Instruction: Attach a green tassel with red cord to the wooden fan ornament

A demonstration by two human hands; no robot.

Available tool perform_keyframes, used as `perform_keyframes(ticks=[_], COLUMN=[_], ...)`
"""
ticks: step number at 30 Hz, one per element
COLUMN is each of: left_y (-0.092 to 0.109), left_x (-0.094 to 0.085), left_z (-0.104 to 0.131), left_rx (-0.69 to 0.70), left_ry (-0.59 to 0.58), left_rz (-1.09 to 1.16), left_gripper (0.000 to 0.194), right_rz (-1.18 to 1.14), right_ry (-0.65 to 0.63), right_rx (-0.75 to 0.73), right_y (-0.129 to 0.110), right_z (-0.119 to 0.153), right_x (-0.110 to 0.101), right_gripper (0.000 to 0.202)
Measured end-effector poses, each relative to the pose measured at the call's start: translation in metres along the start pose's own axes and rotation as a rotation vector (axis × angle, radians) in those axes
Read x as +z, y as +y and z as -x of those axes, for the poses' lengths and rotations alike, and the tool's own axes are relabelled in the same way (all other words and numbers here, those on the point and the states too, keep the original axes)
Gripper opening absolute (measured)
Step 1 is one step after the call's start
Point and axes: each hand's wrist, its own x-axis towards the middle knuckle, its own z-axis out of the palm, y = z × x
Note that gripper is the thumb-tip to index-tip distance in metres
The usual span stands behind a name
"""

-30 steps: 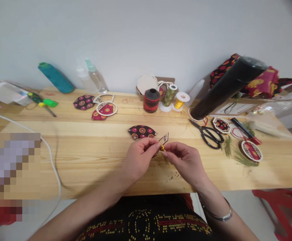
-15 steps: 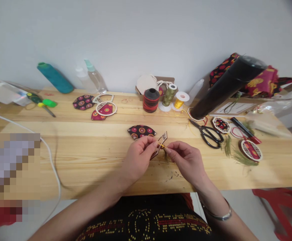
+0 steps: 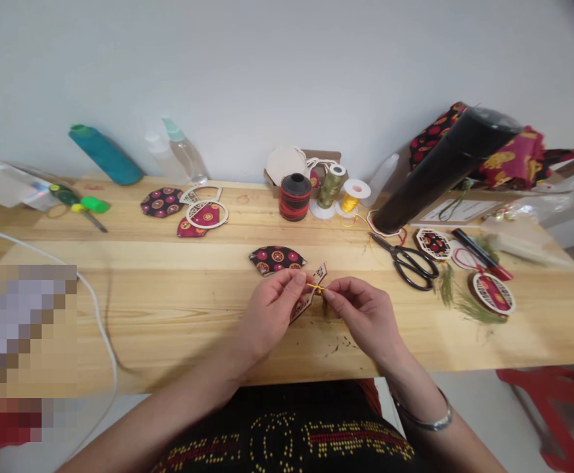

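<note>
Between my hands a yellow cord [image 3: 317, 287] is drawn short and taut, with a small knot in its middle. My left hand [image 3: 278, 303] pinches one end, and a thin cut-out wooden frame [image 3: 320, 272] stands tilted against its fingers. The other end sits between the thumb and forefinger of my right hand [image 3: 363, 312]. Dark green tassel threads [image 3: 325, 306] hang below the knot, partly hidden by the fingers. Just beyond my left hand lies a dark fan-shaped fabric piece [image 3: 277, 259] with round red and orange patterns.
Black-handled scissors [image 3: 410, 264] lie to the right, near an oval ornament [image 3: 492, 293] and an octagonal ornament [image 3: 433, 244]. Thread spools [image 3: 294, 197] stand at the back beside a leaning black tube [image 3: 439, 171]. A white cable [image 3: 97, 302] crosses the left side, near a screwdriver [image 3: 92, 217].
My left hand has shifted slightly, and its thumb now points more upward. The wooden frame has tilted and slid a little left and down. The right hand keeps its pinch.
</note>
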Motion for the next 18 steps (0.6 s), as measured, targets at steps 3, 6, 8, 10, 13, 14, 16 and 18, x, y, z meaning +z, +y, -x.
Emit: perform_keyframes(ticks=[3, 6, 8, 10, 13, 14, 16, 18], left_y=[0.0022, 0.0040, 0.0040, 0.0032, 0.0017, 0.0013, 0.0007, 0.0003], left_x=[0.0011, 0.0022, 0.0025, 0.0025, 0.0020, 0.0018, 0.0015, 0.0014], left_z=[0.0015, 0.0031, 0.0037, 0.0035, 0.0023, 0.0018, 0.0010, 0.0005], left_rx=[-0.019, -0.039, -0.044, -0.043, -0.018, -0.009, 0.005, 0.017], left_ry=[-0.022, -0.027, -0.013, 0.010, 0.028, 0.029, 0.032, 0.039], left_rz=[0.024, 0.054, 0.066, 0.065, 0.026, 0.009, -0.017, -0.022], left_gripper=[0.020, 0.019, 0.017, 0.015, 0.012, 0.011, 0.010, 0.010], right_rz=[-0.014, -0.025, -0.026, -0.024, -0.024, -0.025, -0.027, -0.024], right_ry=[0.004, 0.003, 0.003, 0.005, 0.014, 0.014, 0.013, 0.011], right_rx=[-0.006, -0.005, -0.005, -0.006, -0.001, 0.003, 0.010, 0.007], right_y=[0.0009, 0.0011, 0.0013, 0.0019, 0.0029, 0.0031, 0.0031, 0.0023], right_z=[0.0004, 0.0012, 0.0013, 0.0008, -0.0004, -0.0007, -0.0007, -0.0002], right_x=[-0.0002, -0.0003, -0.0001, 0.0001, 0.0003, 0.0004, 0.0006, 0.0009], right_gripper=[0.013, 0.012, 0.012, 0.012, 0.012, 0.012, 0.012, 0.011])
